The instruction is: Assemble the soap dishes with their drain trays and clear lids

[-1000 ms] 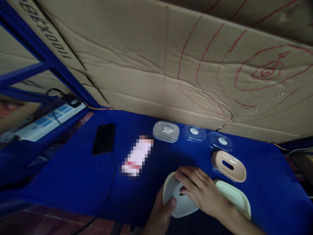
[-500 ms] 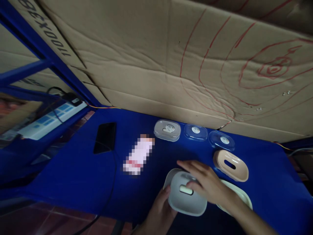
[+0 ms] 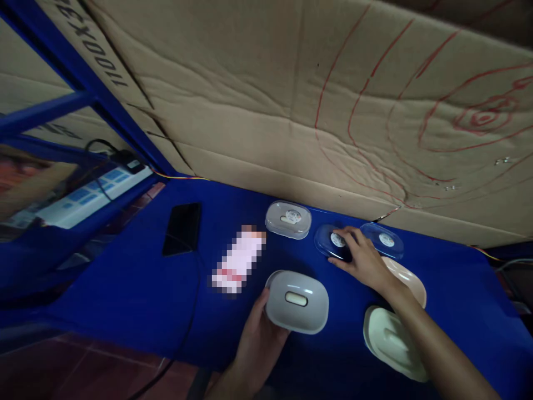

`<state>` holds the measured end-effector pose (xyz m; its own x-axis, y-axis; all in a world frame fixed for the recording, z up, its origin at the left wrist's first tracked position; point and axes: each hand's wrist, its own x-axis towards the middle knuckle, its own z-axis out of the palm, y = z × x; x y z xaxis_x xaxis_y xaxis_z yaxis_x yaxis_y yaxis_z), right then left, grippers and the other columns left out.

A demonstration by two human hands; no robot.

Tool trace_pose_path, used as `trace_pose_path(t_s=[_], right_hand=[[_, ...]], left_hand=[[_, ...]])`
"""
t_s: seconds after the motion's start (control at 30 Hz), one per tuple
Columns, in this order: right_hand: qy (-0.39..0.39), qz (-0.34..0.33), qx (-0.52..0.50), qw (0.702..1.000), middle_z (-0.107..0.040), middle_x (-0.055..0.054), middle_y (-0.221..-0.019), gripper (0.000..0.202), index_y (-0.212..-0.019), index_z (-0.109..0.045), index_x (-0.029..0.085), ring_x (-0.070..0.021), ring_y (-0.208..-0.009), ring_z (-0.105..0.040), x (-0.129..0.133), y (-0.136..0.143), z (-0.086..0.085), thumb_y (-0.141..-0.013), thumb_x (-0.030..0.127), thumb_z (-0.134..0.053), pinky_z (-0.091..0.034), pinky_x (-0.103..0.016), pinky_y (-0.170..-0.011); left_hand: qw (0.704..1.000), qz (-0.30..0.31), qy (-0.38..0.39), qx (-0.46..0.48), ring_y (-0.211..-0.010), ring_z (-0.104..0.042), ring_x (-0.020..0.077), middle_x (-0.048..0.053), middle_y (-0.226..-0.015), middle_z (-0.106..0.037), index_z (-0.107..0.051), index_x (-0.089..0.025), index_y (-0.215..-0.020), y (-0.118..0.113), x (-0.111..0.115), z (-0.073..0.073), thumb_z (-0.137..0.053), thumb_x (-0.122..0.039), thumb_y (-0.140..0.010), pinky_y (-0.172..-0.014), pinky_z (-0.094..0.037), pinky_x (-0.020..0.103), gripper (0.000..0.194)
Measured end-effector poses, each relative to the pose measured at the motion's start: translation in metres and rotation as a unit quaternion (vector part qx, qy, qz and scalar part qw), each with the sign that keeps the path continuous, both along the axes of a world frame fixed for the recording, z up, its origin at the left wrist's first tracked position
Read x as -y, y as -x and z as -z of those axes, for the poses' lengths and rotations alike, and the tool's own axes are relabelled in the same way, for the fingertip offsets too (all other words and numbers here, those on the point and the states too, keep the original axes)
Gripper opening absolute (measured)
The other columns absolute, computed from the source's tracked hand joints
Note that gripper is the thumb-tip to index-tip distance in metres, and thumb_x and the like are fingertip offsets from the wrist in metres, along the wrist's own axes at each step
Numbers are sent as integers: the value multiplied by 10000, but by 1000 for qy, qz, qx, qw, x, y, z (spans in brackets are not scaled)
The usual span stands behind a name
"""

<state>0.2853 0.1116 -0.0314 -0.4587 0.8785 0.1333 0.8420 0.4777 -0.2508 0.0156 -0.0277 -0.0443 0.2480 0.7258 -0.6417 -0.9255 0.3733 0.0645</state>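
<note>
My left hand (image 3: 260, 341) is closed on the left side of a grey soap dish (image 3: 275, 316), which is tilted towards me. A cream-coloured piece shows through the slot in its bottom. Farther back, my right hand (image 3: 364, 264) has its thumb and fingers around a clear plastic lid (image 3: 321, 240) with a round white label. Behind that hand lies a second clear lid (image 3: 375, 232), and a peach dish (image 3: 410, 278) is partly hidden by my forearm. Nearer to me, a pale green dish (image 3: 381, 333) sits under the same forearm.
A grey dish with a clear lid on it (image 3: 277, 225) stands near the cardboard wall (image 3: 250, 111). To the left are a blurred-out pink and white item (image 3: 237, 264) and a black phone-like slab (image 3: 181, 230) with a cable. A power strip (image 3: 100, 191) lies at far left.
My right hand has left the grey dish and moved back to the middle clear lid, which has shifted slightly towards me. The grey dish has moved up and left in my left hand.
</note>
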Motion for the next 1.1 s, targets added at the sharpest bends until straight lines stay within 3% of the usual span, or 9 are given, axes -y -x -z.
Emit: trace_pose_path(t_s=[0.13, 0.23, 0.3, 0.4, 0.9, 1.0, 1.1], right_hand=[[10, 8, -48, 999, -453, -162, -1499, 759, -1563, -361, 276, -358, -1374, -493, 36, 22, -25, -929, 557, -671, -471, -551, -1095], [44, -59, -70, 995, -436, -138, -1548, 820, -1590, -333, 300, -356, -1400, -464, 72, 46, -43, -906, 567, -698, -455, -554, -1119], [52, -105, -56, 992, -437, -122, -1565, 852, -1593, -340, 315, -366, -1393, -457, 91, 57, -48, -879, 563, -733, -456, -571, -1114], [51, -124, -44, 990, -436, -112, -1576, 859, -1597, -342, 324, -372, -1396, -441, 104, 62, -48, -873, 522, -758, -467, -582, -1104], [60, -118, -71, 989, -395, -191, -1556, 920, -1594, -328, 232, -377, -1438, -441, 119, 56, -21, -826, 390, -809, -498, -526, -1117], [93, -109, -86, 986, -395, -175, -1571, 928, -1592, -325, 240, -351, -1439, -453, 108, 50, -14, -812, 366, -811, -492, -486, -1132], [82, -96, -85, 988, -369, -165, -1597, 900, -1597, -307, 243, -330, -1455, -440, 76, 34, -6, -843, 399, -775, -480, -462, -1144]], left_hand=[[1000, 7, -12, -17, -1177, -719, 196, 25, -1227, -795, -727, -236, -1265, -3, -2, -2, -507, -324, -1045, -1152, -463, 368, 324], [999, 31, -43, -2, -1214, -696, 208, 28, -1250, -786, -749, -219, -1230, -9, -1, -3, -484, -379, -1051, -1198, -409, 380, 358], [996, 51, -70, 11, -1278, -655, 232, 44, -1293, -765, -747, -197, -1240, -14, 0, -5, -471, -430, -1049, -1220, -378, 390, 408], [992, 71, -99, 15, -1388, -561, 262, 56, -1351, -733, -714, -182, -1298, -18, 3, -8, -468, -501, -1036, -1251, -321, 410, 480], [993, 83, -85, 20, -1425, -516, 257, 80, -1275, -769, -747, -163, -1228, -25, 8, -8, -452, -524, -1037, -1257, -274, 397, 504], [990, 96, -98, 37, -1442, -498, 250, 71, -1315, -751, -711, -187, -1294, -27, 2, -5, -422, -537, -1043, -1263, -258, 407, 519], [986, 97, -127, 50, -1460, -482, 260, 64, -1423, -685, -605, -252, -1428, -28, -1, -2, -377, -539, -1053, -1268, -238, 463, 524]])
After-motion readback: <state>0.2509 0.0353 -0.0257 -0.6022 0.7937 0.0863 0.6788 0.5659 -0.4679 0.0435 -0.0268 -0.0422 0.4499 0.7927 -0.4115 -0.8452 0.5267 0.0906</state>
